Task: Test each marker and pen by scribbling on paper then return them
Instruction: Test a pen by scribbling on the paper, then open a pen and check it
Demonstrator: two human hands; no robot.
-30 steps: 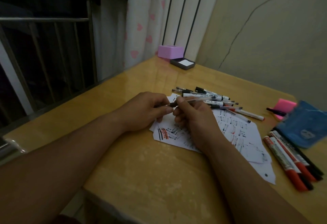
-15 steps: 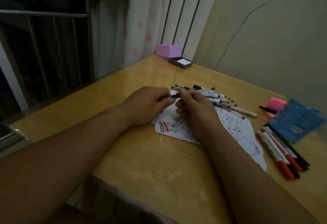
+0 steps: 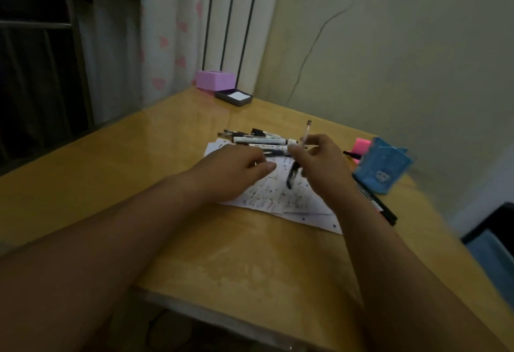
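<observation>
Pen, a slim clear-barrelled one [image 3: 305,136], is pinched in our right hand [image 3: 319,165], tip angled down over the scribbled white paper [image 3: 294,198] for testing; our left hand [image 3: 236,168], fingers curled, pins that sheet to the wooden table [image 3: 167,156].

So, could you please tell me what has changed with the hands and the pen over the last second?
The two hands have come apart. The right hand now holds the pen alone, tilted up with its tip toward the paper. The left hand has let go and rests on the paper; whether it holds the cap is unclear. The pile of pens stayed put.
</observation>
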